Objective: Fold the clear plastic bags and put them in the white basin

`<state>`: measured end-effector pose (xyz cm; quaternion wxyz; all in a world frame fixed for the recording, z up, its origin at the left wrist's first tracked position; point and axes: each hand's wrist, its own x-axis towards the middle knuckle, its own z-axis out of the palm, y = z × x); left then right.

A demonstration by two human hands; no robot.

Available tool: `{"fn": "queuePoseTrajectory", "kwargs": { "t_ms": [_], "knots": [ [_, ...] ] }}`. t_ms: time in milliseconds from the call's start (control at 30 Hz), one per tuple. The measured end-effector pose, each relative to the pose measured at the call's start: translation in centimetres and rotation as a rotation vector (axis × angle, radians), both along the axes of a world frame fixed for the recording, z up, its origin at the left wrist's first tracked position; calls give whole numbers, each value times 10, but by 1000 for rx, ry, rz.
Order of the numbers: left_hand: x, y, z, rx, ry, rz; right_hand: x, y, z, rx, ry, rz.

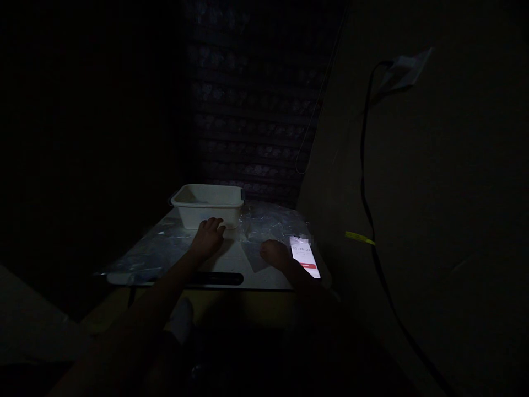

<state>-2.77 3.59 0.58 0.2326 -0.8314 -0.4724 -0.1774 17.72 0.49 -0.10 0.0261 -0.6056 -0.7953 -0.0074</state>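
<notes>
My left hand [208, 238] is just in front of a white plastic basin [206, 216], its fingers a little bent and apart, with nothing visible in them. Curled fingers close my right hand [275, 253] on the edge of a clear plastic bag [253, 256] that lies flat on the small white table [231, 251]. Dim light hides the fingertips' exact hold. Beside that hand a lit phone [305, 258] shows a running timer with a red button.
Crumpled clear plastic [273, 218] covers the table's back and right, and more plastic sheets [151, 248] lie at the left. A dark slot [219, 278] runs along the front edge. On the right wall hangs a black cable [363, 165] from a socket [405, 71].
</notes>
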Motion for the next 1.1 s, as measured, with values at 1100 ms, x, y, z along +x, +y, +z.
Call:
{"fn": "queuePoseTrajectory", "kwargs": {
  "t_ms": [1100],
  "knots": [
    [54,1,-33,-686,-615,19,14,-3,-11,31,77,-10]
  ]
}}
